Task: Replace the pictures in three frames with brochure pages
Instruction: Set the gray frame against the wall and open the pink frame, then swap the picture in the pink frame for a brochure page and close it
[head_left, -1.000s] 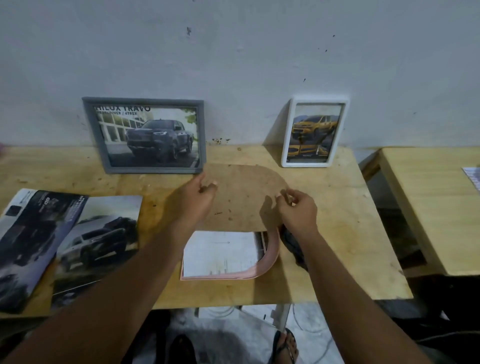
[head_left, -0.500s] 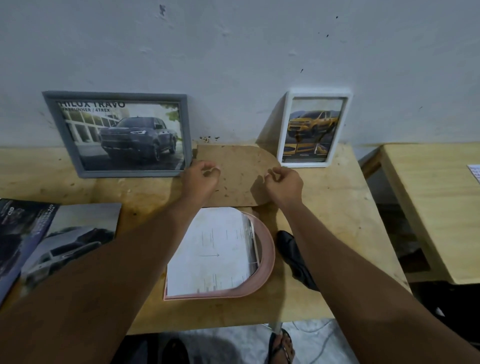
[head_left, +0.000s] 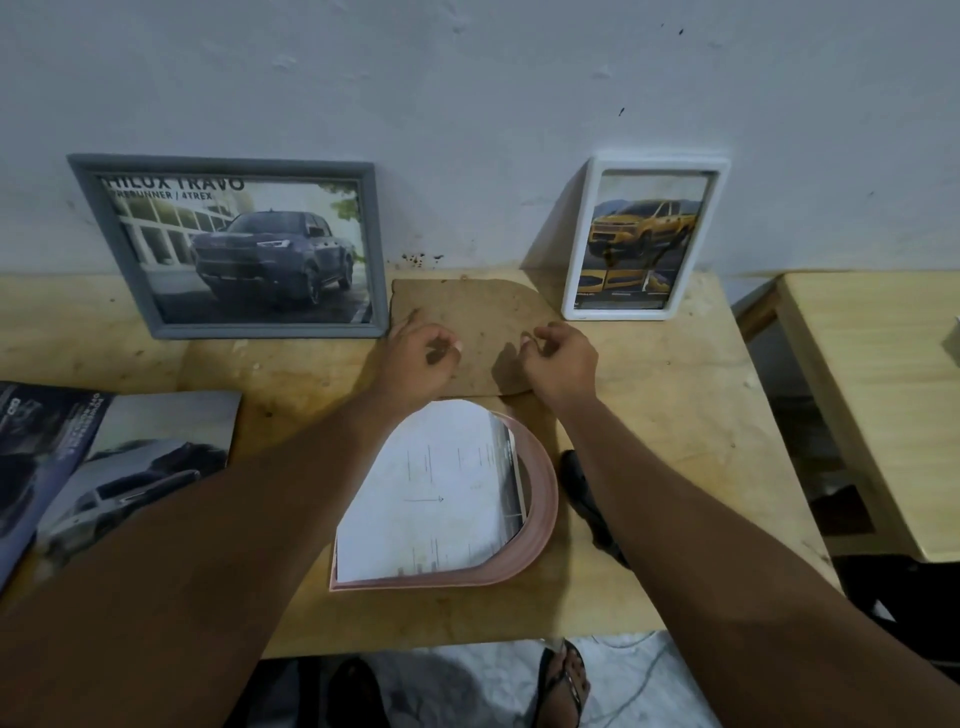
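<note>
Brown backing board (head_left: 483, 312) is lying at the desk's (head_left: 675, 415) back edge between grey frame (head_left: 234, 244) and white frame (head_left: 644, 239), both already showing truck pages. Left hand (head_left: 421, 356) and right hand (head_left: 563, 361) are resting on it, fingers (head_left: 451, 345) loosely curled, gripping nothing. Pink frame (head_left: 543, 499), page (head_left: 431, 493) inside, is awaiting backing.

From my head, the one wide camera looks forward and down, close over the table (head_left: 675, 415), left hand (head_left: 415, 356) and right hand (head_left: 563, 361) mid-frame, wall (head_left: 467, 104) up top.
</note>
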